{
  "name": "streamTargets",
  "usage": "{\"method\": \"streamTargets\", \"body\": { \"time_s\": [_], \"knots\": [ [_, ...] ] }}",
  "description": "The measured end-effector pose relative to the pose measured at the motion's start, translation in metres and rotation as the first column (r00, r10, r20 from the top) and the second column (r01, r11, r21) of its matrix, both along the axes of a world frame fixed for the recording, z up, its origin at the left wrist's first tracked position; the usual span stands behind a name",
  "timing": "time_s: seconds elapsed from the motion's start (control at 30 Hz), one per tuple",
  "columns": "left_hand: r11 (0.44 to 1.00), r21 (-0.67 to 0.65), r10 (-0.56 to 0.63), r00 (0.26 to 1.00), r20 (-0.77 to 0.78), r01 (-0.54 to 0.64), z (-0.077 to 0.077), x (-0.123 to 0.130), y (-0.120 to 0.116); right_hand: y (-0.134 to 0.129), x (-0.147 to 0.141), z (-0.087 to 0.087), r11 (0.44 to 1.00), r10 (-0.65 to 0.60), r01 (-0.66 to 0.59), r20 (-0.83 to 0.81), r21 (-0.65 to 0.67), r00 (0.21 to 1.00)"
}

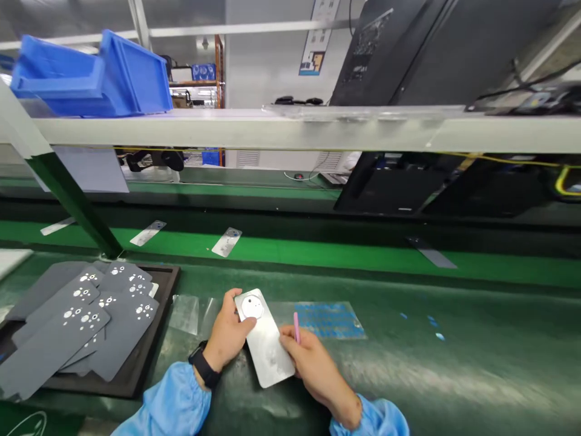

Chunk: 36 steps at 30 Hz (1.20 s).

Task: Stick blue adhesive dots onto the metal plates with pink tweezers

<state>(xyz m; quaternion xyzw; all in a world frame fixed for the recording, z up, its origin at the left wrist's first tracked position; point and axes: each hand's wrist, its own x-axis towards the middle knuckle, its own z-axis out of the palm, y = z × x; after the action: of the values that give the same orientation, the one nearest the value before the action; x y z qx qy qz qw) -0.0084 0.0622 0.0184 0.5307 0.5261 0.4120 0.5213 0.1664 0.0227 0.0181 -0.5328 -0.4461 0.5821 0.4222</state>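
- Left hand (231, 332): fingers clamped on the left edge of a silvery rectangular panel with round white patch (267, 348), above the green mat (454, 375)
- Right hand (313, 363): fingers closed on a slim pink stick (296, 327), touching the panel's right edge
- Clear sheet with blue strips (329, 320): right, beyond the right hand
- Black tray of grey cards (149, 345): left

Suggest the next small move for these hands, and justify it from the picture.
Probably bring the pink tool to the blue-patterned sheet: the right hand holds the tool close to it, while the left hand supports the silvery plate.
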Motion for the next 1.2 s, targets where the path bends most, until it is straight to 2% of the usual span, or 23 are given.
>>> {"method": "streamTargets", "body": {
  "time_s": [0.1,0.17,0.23,0.3,0.37,0.47,0.63,0.77,0.93,1.2],
  "knots": [
    [0.994,-0.039,-0.102,0.994,-0.028,0.101,-0.011,-0.009,-0.009,-0.008,0.019,-0.001,0.994,-0.1,0.097,-0.052,-0.054,0.994],
    [0.986,-0.065,-0.159,0.983,-0.089,0.154,-0.014,-0.012,-0.014,0.002,0.044,0.005,0.966,-0.26,0.259,-0.104,-0.03,0.96],
    [0.976,-0.094,-0.212,0.964,-0.162,0.198,-0.011,-0.012,-0.015,0.019,0.069,0.013,0.909,-0.406,0.413,-0.103,0.052,0.908],
    [0.97,-0.094,-0.242,0.933,-0.266,0.225,-0.005,-0.007,-0.013,0.035,0.084,0.018,0.883,-0.458,0.457,-0.022,0.108,0.889],
    [0.97,-0.05,-0.238,0.888,-0.393,0.238,0.001,-0.001,-0.011,0.049,0.088,0.02,0.921,-0.382,0.376,0.047,0.104,0.923],
    [0.961,0.049,-0.201,0.813,-0.546,0.271,0.002,0.007,-0.009,0.062,0.082,0.015,0.986,-0.169,0.167,0.111,0.028,0.979],
    [0.917,0.099,-0.208,0.676,-0.707,0.386,-0.009,0.008,-0.014,0.073,0.076,0.005,0.996,0.029,-0.008,0.232,-0.087,0.972],
    [0.879,0.127,-0.218,0.625,-0.749,0.459,-0.015,0.006,-0.017,0.075,0.078,0.002,0.993,0.09,-0.067,0.251,-0.099,0.964],
    [0.866,0.158,-0.184,0.595,-0.783,0.475,-0.016,0.006,-0.018,0.075,0.079,0.003,0.99,0.128,-0.106,0.291,-0.09,0.948],
    [0.847,0.194,-0.155,0.579,-0.801,0.495,-0.021,0.005,-0.019,0.076,0.078,0.002,0.99,0.116,-0.082,0.321,-0.118,0.94]
  ]
}}
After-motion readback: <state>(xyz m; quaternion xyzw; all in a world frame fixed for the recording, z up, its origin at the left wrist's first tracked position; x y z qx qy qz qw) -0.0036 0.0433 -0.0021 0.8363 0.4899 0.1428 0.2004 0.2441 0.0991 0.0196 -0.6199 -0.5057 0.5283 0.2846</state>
